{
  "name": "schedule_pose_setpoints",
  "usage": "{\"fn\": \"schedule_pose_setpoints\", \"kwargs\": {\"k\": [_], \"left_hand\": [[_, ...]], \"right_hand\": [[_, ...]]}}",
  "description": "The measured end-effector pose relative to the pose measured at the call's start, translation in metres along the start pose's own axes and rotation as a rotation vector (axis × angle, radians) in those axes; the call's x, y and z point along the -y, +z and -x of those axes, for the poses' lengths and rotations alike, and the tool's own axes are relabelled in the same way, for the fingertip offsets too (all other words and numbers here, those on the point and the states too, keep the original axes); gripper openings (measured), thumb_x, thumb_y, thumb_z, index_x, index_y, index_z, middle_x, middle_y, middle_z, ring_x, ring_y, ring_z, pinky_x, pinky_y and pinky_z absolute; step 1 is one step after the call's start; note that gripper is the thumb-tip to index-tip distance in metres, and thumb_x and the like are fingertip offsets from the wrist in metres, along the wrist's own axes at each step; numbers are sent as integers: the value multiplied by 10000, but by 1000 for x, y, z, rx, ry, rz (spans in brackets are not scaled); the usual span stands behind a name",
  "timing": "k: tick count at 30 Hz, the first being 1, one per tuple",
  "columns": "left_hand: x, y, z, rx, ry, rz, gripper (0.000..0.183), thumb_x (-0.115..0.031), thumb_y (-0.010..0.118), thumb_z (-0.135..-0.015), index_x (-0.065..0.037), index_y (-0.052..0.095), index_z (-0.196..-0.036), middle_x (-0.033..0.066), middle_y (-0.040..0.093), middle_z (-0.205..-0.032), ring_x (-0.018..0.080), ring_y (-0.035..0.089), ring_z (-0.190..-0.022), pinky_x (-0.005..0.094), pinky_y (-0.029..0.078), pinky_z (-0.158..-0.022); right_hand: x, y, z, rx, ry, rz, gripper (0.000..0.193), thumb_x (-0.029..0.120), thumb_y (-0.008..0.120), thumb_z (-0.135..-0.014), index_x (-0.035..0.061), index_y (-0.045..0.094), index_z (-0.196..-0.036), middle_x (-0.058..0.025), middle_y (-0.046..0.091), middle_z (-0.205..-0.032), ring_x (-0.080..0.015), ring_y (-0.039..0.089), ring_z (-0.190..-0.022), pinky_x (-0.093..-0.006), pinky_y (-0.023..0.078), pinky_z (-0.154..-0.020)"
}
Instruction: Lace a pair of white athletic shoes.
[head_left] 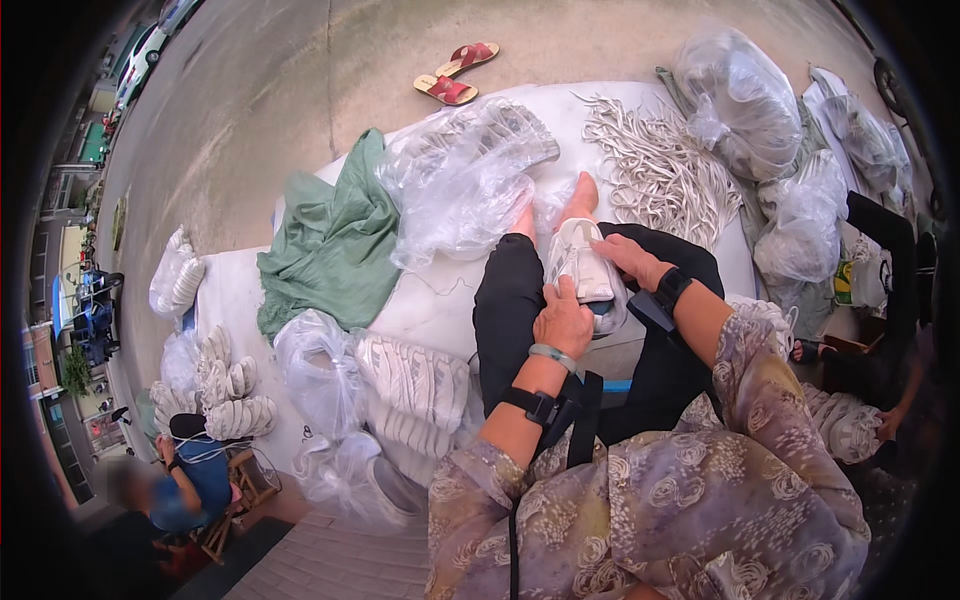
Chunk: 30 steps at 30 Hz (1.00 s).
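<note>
A white sneaker [583, 268] rests on my lap between my black-trousered legs, its opening toward me. My left hand [565, 328] grips its near left side, thumb and fingers closed at the edge. From the right, my right hand [632, 262] holds the shoe's other side, fingers bent over the upper near the lacing area. Whether a lace is between my fingers is too small to tell. Beyond my right knee lies a big heap of loose off-white shoelaces [665, 170].
Clear plastic bags [455, 185] with shoes and a green cloth [335, 235] lie on the white sheet [435, 315]. Rows of white sneakers [412, 378] sit at my left. Full bags [740, 110] stand far right. Red sandals [447, 90] lie beyond. Other people sit left and right.
</note>
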<state>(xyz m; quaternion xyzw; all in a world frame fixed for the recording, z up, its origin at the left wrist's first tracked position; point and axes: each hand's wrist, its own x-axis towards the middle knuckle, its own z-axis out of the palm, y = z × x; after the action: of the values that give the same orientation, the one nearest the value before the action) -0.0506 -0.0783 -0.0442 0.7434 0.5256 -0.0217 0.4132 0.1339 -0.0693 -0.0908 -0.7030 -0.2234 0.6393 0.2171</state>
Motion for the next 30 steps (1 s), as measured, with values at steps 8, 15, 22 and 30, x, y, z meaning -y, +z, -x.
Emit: {"fn": "schedule_pose_setpoints", "kwargs": {"k": [8,15,22,30], "left_hand": [[-1,5,0,-38,68,-58,409,-174,480,-765,-8,338,-1111,237,428,-1005,439,548,-803,490,453,-704],[1,10,3,-66,91,-61,426,-174,482,-774,-14,335,-1141,235,426,-1037,436,541,-829,490,447,-723],[-9,9,16,-102,154,-362,367,-196,535,-786,-5,399,-1068,212,515,-941,389,570,-797,471,463,-688],[-9,9,23,-148,276,-297,335,-220,586,-766,-3,462,-989,186,542,-812,361,576,-739,442,467,-639]], "right_hand": [[-16,10,-32,-155,14,170,932,557,620,-671,-173,367,-1193,-265,541,-1106,-294,582,-966,-333,465,-795],[-5,7,-8,-116,10,-47,866,450,679,-673,-109,335,-1237,-239,504,-1144,-280,560,-994,-355,475,-779],[-24,12,-13,-252,-135,-39,824,445,750,-611,-115,420,-1118,-252,534,-1099,-275,577,-972,-354,493,-749],[-32,11,-11,-278,-202,175,838,473,695,-661,-88,380,-1198,-272,511,-1133,-326,528,-1050,-364,434,-866]]}}
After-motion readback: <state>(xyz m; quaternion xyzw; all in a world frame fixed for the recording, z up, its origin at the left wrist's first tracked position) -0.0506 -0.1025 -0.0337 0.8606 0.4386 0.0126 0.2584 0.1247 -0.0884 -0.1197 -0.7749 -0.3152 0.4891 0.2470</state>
